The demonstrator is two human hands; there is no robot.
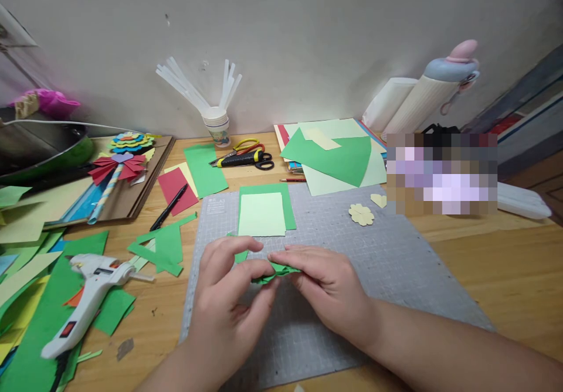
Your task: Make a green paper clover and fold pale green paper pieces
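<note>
Both my hands meet over the grey cutting mat [396, 275], pinching a small piece of folded green paper [281, 270] between them. My left hand [231, 286] grips its left end between thumb and forefinger. At the right end, the fingers and thumb of my right hand [329, 286] close on the same paper, covering part of it. Just behind the left fingers lies another green paper scrap [241, 256], partly hidden. A pale green square [263, 213] rests on a larger green sheet [289, 204] beyond my hands. To the right sits a cream flower cutout [361, 214].
A white glue gun [88, 298] lies on paper scraps at the left. Farther back are a black pen [168, 208], a yellow-black cutter [240, 159], scissors [264, 162] and paper cups [217, 128] holding straws. A bottle [428, 93] leans at the wall, right.
</note>
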